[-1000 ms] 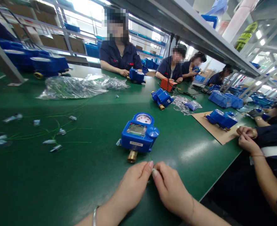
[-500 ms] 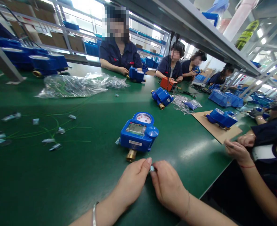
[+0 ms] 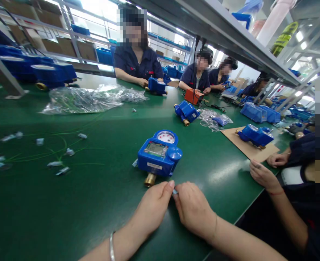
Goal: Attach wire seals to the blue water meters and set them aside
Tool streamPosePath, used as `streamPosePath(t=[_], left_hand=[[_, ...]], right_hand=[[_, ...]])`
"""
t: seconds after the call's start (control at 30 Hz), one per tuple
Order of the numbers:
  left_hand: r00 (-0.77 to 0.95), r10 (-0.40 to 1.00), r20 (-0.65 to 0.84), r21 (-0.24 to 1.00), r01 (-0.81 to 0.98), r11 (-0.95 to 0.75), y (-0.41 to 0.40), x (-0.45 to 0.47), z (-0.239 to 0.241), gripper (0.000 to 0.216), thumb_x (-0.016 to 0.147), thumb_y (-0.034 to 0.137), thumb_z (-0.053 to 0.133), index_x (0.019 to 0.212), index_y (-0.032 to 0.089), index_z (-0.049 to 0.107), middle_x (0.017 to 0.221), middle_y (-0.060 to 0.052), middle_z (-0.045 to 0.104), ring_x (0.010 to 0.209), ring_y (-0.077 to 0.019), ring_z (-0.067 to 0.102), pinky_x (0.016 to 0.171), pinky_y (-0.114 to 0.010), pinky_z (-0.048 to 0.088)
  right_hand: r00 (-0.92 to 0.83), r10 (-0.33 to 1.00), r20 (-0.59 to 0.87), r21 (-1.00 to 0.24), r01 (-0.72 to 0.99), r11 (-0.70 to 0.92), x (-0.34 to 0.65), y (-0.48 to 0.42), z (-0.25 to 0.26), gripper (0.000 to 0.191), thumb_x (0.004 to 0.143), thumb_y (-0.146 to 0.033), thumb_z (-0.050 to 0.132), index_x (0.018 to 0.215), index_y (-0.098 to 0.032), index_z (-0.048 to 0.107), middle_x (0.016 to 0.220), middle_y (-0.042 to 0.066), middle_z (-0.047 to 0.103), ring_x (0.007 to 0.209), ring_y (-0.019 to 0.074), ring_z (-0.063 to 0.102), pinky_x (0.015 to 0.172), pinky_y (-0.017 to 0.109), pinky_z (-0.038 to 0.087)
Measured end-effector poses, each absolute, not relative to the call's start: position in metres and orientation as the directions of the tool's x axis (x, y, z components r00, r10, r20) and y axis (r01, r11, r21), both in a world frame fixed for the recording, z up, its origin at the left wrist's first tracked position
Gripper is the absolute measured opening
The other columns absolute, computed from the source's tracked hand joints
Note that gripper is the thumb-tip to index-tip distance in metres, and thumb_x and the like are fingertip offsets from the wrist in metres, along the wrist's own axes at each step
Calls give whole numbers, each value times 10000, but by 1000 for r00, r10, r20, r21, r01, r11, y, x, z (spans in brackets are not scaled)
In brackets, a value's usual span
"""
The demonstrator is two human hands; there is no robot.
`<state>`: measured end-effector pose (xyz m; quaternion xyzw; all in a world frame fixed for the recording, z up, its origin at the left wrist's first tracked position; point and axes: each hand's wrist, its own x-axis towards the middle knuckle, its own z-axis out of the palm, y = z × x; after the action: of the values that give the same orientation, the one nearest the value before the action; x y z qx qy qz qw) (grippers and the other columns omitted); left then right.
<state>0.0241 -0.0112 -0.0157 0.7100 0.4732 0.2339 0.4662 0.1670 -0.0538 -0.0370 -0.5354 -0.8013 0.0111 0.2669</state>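
Two bare hands meet low over one green workbench [image 3: 75, 210]; between their fingertips sits one small pale-blue tag [image 3: 175, 191], mostly covered; the right hand [image 3: 194, 208] has its thumb and curled fingers closed on the tag; the left hand [image 3: 154, 203] has its thumb pressed against its forefinger at the tag's left edge, closed, though I cannot tell what lies inside that pinch. One silver bangle [image 3: 111, 246] circles the left wrist; one thin cord [image 3: 216, 226] circles the right.

At eleven o'clock from the fingertips, just beyond them, stands one blue water meter [image 3: 156, 159], with one round dial [image 3: 165, 137], one grey display [image 3: 156, 149], one domed cap [image 3: 174, 153] and one visible brass fitting [image 3: 150, 180]; three more single meters lie farther off, one near twelve [image 3: 157, 86], one between twelve and one [image 3: 187, 111], and one at two, on one cardboard sheet [image 3: 234, 139].

Between nine and ten o'clock, at least six loose tags [image 3: 54, 164] lie among green wires [image 3: 64, 143], plus one blurred cluster I cannot count; at ten lies one clear plastic bag [image 3: 83, 100]; at three, one co-worker's two hands [image 3: 264, 175] are at the bench edge.
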Motion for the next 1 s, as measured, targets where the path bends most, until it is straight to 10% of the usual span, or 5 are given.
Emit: streamPosePath(t=[0.27, 0.37, 0.53, 0.77, 1.0], left_hand=[[396, 910, -120, 888, 452, -80, -12, 28, -11, 445, 881, 481, 283, 635, 188, 510, 643, -11, 576, 644, -186, 524, 625, -284, 381], [395, 911, -118, 892, 445, -77, -11, 26, -12, 439, 879, 486, 303, 659, 183, 532, 671, -15, 591, 671, -191, 537, 638, -285, 387], [373, 919, -125, 905, 422, -48, -12, 28, -18, 482, 884, 517, 270, 687, 172, 542, 687, -19, 570, 682, -195, 515, 640, -295, 387], [360, 927, -103, 890, 449, -76, -10, 26, -14, 448, 897, 485, 269, 642, 185, 484, 651, -12, 565, 655, -189, 517, 634, -298, 360], [333, 935, -125, 910, 414, -26, -9, 28, -24, 445, 871, 520, 320, 655, 183, 517, 651, -6, 553, 649, -187, 490, 603, -292, 342]], right_hand=[[-220, 975, -17, -930, 360, 65, 163, -43, -33, 325, 931, -310, 227, 733, -188, 455, 443, -77, 309, 377, 99, 297, 445, 223, 311], [-182, 974, 131, -797, 565, 213, 165, -45, -34, 277, 928, -287, 273, 826, -160, 497, 600, 12, 510, 536, 136, 459, 547, 258, 381], [-435, 803, 407, -146, 837, 527, 176, -45, -35, 277, 888, -166, 324, 796, -132, 583, 721, 83, 567, 677, 188, 479, 651, 323, 395], [-46, 975, 219, -711, 677, 191, 160, -36, -32, 383, 923, -277, 346, 666, -134, 591, 370, -99, 411, 326, 65, 345, 367, 161, 330], [-331, 862, 384, -313, 831, 459, 172, -42, -38, 248, 913, -221, 322, 820, -142, 539, 759, 91, 560, 721, 192, 487, 683, 334, 389]])
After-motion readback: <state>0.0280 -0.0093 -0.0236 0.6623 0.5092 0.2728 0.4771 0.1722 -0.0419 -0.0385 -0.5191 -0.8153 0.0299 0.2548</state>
